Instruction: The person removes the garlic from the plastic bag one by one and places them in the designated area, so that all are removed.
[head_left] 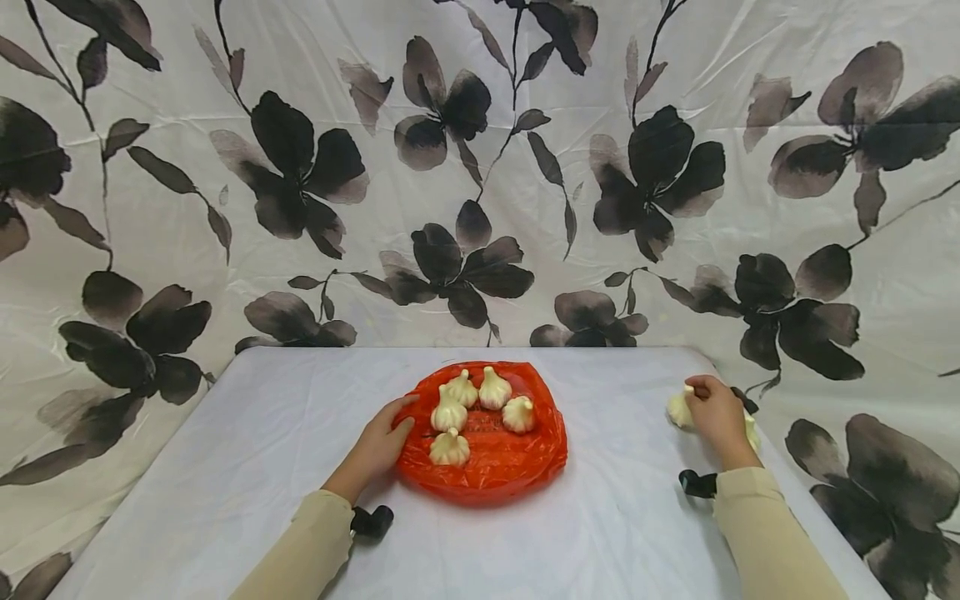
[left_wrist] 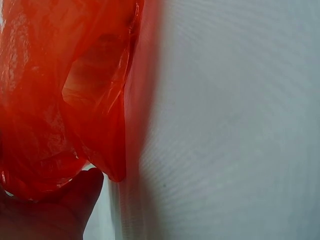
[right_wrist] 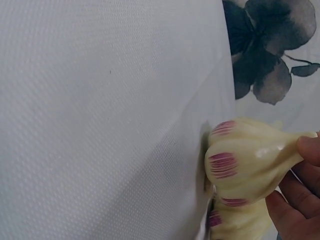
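At the right of the table, my right hand [head_left: 718, 417] pinches the narrow neck of a garlic bulb [right_wrist: 250, 160] with thumb and fingers. The bulb is cream with purple-pink streaks, its rounded base close to the white cloth. Another garlic bulb [right_wrist: 240, 220] sits right beside it, mostly hidden behind the wrist in the head view. My left hand [head_left: 378, 442] touches the left edge of a red plastic bag [head_left: 487, 479], thumb and fingers fairly straight against it. Several garlic bulbs [head_left: 493, 388] rest on the bag, which lies rounded at mid-table.
White cloth covers the table [head_left: 607, 500]. A hanging sheet with dark flowers [head_left: 450, 275] rises behind its back edge and along the sides. The right table edge runs close by the right hand. Black wrist cameras [head_left: 372, 522] stick out at both cuffs.
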